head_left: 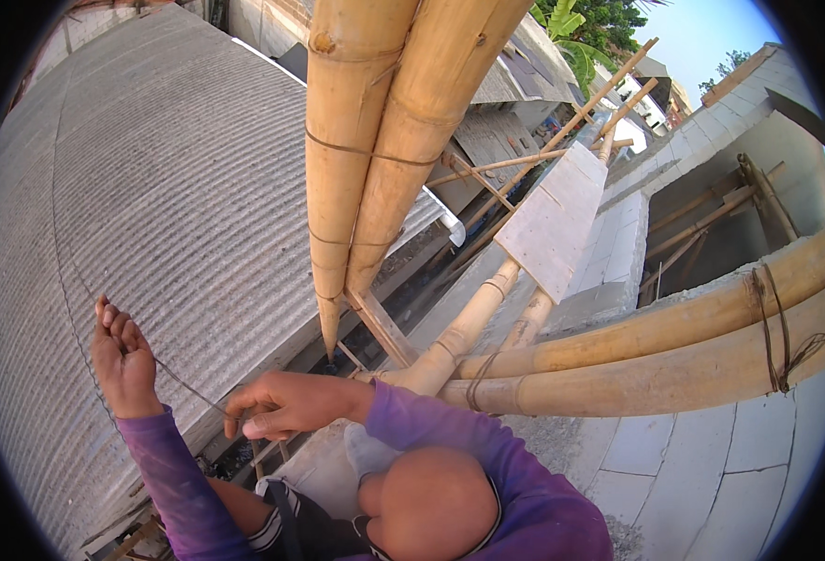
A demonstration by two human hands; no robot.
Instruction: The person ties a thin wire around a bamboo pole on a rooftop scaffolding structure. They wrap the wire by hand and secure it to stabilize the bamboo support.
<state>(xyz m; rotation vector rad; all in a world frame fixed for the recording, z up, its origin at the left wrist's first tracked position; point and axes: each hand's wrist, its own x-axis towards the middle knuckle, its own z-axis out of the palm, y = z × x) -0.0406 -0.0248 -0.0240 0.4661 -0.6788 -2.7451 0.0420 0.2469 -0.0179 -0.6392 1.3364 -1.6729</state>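
A thin dark wire [188,386] stretches between my two hands, over the corrugated roof at the left. My left hand [124,363] is raised with its fingers curled around the wire, and a strand runs on past the fingertips toward the upper left. Lower and nearer the middle, my right hand [286,402] is bent at the wrist, its fingers closed on the other part of the wire. Just beyond my hands stand two thick upright bamboo poles [361,159], side by side and bound together with dark ties. My bare knee [439,503] is below my right arm.
Horizontal bamboo poles [609,379], tied with dark wire, run to the right. A pale board [557,220] lies across slanting poles. The grey corrugated roof [179,178] fills the left side. A light block wall [684,458] lies at the lower right, with a deep gap beside the roof edge.
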